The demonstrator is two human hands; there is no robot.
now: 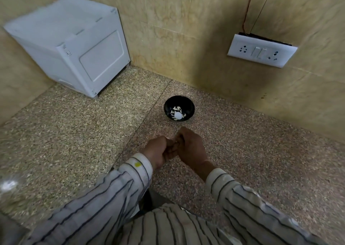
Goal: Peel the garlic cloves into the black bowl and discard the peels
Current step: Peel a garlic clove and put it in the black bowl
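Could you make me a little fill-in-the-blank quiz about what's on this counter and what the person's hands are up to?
1. The peeled garlic cloves lie inside a bowl coloured ____.
2. The left hand and right hand meet on the ____ side of the bowl, nearer the person.
3. The white appliance stands in the far ____ corner.
4. The switch panel is fixed to the ____.

Missing words: black; near; left; wall

One round black bowl [179, 108] sits on the speckled stone counter [74, 132], holding perhaps ten pale peeled garlic cloves [177, 113], too small to count surely. Left of the bowl stands one white boxy appliance [72, 45]; right of it, one white switch plate [262, 50]. Two hands work just before the bowl.
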